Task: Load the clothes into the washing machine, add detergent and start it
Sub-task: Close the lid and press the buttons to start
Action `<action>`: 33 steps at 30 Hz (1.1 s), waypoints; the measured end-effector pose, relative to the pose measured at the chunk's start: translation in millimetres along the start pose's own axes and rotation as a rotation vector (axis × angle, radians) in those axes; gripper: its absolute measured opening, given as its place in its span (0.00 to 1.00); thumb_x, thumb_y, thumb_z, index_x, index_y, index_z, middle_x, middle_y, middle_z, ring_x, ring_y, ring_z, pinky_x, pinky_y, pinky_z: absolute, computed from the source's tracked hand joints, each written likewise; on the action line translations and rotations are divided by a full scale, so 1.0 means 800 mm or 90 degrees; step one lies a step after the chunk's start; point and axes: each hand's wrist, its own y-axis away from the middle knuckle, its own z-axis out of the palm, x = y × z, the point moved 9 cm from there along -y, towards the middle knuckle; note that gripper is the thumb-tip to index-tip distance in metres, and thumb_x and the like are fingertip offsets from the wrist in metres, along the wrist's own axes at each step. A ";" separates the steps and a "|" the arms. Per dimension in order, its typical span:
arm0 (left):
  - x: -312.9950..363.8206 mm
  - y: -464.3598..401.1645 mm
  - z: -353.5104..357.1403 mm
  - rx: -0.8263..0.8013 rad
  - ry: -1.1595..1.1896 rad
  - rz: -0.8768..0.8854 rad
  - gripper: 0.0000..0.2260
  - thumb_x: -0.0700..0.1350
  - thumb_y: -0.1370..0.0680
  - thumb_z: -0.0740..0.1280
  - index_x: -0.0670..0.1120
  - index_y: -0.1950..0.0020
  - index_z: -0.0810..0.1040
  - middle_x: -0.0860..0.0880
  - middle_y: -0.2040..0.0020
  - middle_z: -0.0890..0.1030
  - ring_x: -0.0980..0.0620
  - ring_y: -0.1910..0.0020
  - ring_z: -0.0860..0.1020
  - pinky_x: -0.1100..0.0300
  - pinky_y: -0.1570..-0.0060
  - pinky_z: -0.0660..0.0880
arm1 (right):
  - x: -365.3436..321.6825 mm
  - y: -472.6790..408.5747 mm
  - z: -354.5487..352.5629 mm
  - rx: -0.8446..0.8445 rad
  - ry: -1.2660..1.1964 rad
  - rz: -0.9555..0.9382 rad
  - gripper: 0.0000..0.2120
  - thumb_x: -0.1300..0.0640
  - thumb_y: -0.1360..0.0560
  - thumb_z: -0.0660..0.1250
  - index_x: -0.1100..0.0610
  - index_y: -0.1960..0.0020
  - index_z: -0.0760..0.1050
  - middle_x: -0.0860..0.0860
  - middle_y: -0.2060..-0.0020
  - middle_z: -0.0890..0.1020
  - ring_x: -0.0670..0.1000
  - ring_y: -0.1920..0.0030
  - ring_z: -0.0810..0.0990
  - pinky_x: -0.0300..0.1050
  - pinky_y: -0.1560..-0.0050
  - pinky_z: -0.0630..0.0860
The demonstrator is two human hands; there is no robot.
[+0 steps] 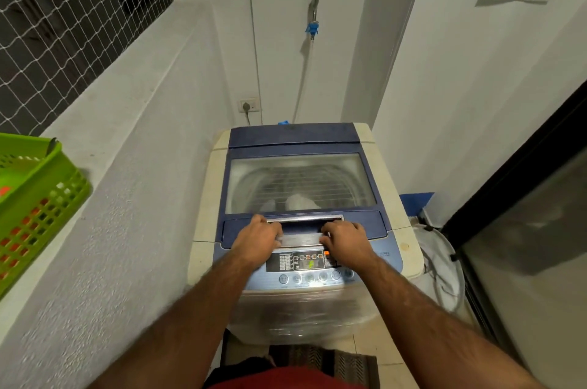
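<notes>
The washing machine (298,214) stands against the back wall, its lid (300,182) down. A basket (35,198) sits on the ledge (104,121) to its left. Clothes (295,201) lie inside the machine. A tap (313,12) is mounted behind it.

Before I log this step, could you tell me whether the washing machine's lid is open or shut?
Shut: the lid lies flat on the washing machine, and both hands, left hand and right hand, rest at its front handle.

Glossy blue plastic lid (295,137); rough plastered wall (133,198); green plastic basket (38,194)
</notes>
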 end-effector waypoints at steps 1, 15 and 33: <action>0.001 0.001 0.001 -0.003 -0.003 -0.001 0.11 0.52 0.24 0.67 0.51 0.43 0.75 0.47 0.40 0.72 0.50 0.39 0.72 0.53 0.43 0.73 | 0.000 0.001 0.001 0.000 -0.002 -0.001 0.14 0.50 0.19 0.57 0.52 0.43 0.78 0.49 0.46 0.81 0.51 0.43 0.77 0.51 0.35 0.63; -0.003 0.021 0.053 -0.025 -0.016 0.036 0.35 0.65 0.24 0.60 0.48 0.23 0.58 0.46 0.21 0.53 0.46 0.22 0.46 0.44 0.26 0.50 | 0.003 0.049 0.008 -0.017 -0.078 -0.029 0.20 0.61 0.21 0.58 0.58 0.30 0.69 0.54 0.28 0.70 0.56 0.25 0.63 0.55 0.29 0.63; -0.014 0.079 0.086 -0.003 -0.104 0.062 0.52 0.75 0.33 0.62 0.47 0.21 0.46 0.43 0.21 0.41 0.43 0.22 0.39 0.46 0.25 0.42 | 0.020 0.200 0.079 -0.156 0.064 0.201 0.43 0.51 0.24 0.63 0.44 0.21 0.38 0.54 0.41 0.74 0.58 0.48 0.79 0.47 0.59 0.70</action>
